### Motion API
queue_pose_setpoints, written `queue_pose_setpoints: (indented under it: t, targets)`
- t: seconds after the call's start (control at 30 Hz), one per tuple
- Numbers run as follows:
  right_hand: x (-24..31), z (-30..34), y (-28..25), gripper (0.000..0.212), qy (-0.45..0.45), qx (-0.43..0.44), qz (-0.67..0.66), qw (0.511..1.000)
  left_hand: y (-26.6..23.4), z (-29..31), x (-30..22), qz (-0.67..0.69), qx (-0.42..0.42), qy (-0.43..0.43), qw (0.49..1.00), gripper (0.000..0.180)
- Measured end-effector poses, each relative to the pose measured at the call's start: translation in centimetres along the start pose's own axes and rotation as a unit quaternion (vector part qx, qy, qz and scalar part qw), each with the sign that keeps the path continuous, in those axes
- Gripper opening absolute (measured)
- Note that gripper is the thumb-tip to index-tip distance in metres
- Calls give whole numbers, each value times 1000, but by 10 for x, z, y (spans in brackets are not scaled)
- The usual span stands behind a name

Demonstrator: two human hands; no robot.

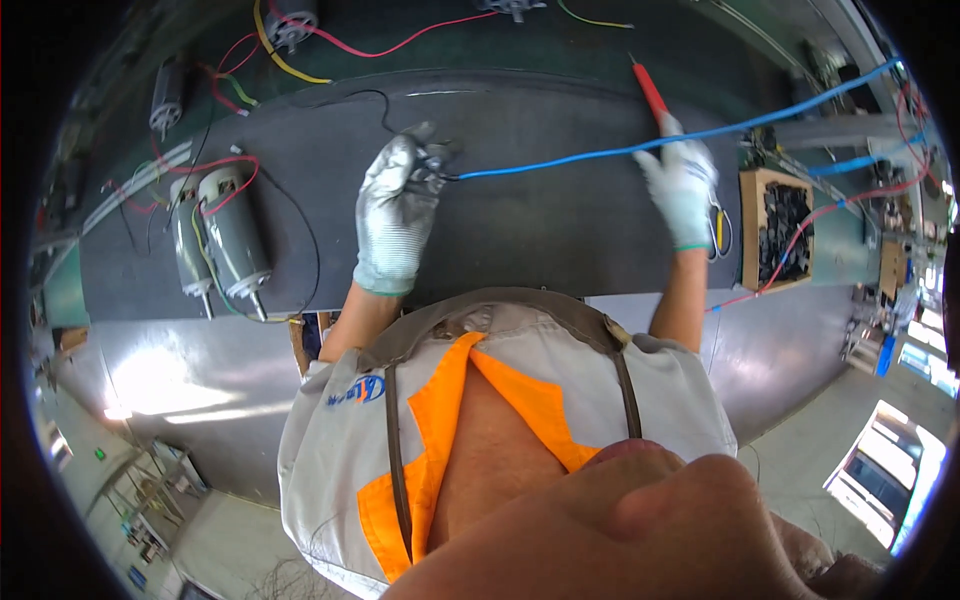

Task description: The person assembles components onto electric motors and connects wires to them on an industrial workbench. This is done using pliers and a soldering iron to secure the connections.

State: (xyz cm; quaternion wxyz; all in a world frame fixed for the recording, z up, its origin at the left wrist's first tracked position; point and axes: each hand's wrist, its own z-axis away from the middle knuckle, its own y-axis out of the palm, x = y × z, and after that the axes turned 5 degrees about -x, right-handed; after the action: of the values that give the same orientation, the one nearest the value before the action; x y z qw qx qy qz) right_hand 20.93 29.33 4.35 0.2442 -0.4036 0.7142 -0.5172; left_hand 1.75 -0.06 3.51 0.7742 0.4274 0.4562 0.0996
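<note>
My left hand (393, 210), in a white glove with a grey-coated palm, is closed around a small dark part (430, 170) at the end of a blue cord (590, 156). Fingers hide most of that part, so its kind cannot be told. A thin black wire (385, 110) rises just beyond this hand. My right hand (680, 185), gloved too, grips a red-handled tool (650, 92) whose thin pointed tip is directed away from me. The blue cord crosses over the right hand's fingers toward the upper right. Scissors (722, 230) with dark and yellow handles lie beside my right wrist.
Two grey cylindrical motors (235, 225) with red, black and green wires lie on the dark table (540, 245) at left. More motors (168, 95) lie farther back. At right stands a wooden box (750, 225) of black pieces, with a red cord (800, 235) hanging across it.
</note>
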Motion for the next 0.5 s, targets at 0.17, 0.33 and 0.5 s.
queue_pose_setpoints:
  t: [0.17,0.33,0.5]
  targets:
    - [-59,29,30,43,12,-9,-145,989,-1,15,-3,56,14,-59,997,27]
    - [51,-38,23,54,44,118,-493,861,-1,26,11,84,18,-95,992,25]
    - [169,-145,67,65,-39,303,-607,733,-5,28,4,50,49,-82,994,35]
